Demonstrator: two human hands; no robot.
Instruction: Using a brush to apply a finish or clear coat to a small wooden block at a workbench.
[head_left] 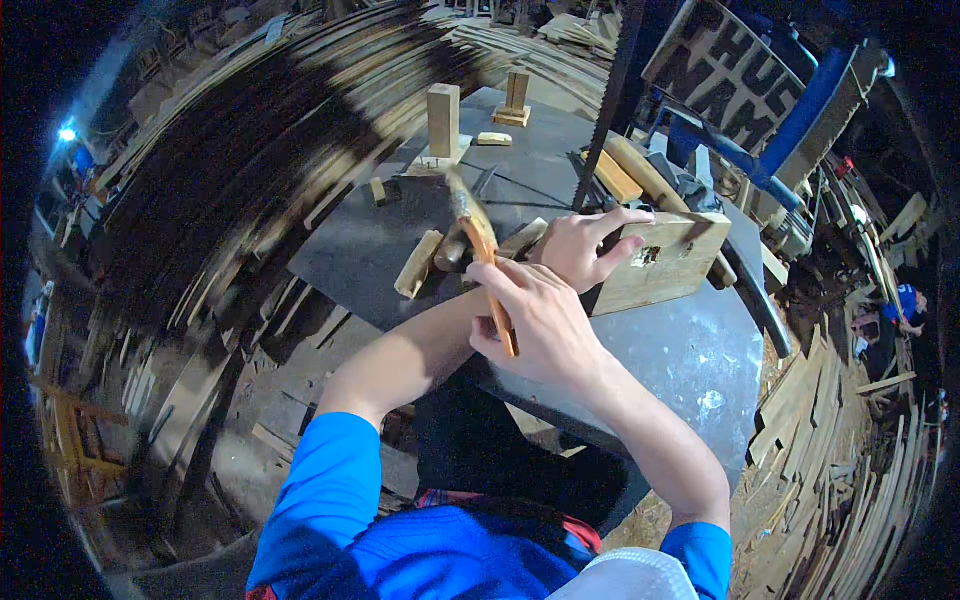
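At the table, we're squeezing a tool in our right hand and touching a board, left hand spread.

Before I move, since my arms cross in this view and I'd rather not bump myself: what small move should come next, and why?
I'd probably ease the right hand clear of the left forearm first: it overlaps that arm in view and grips the orange-handled tool, whose head points away from the wooden board at the left hand.
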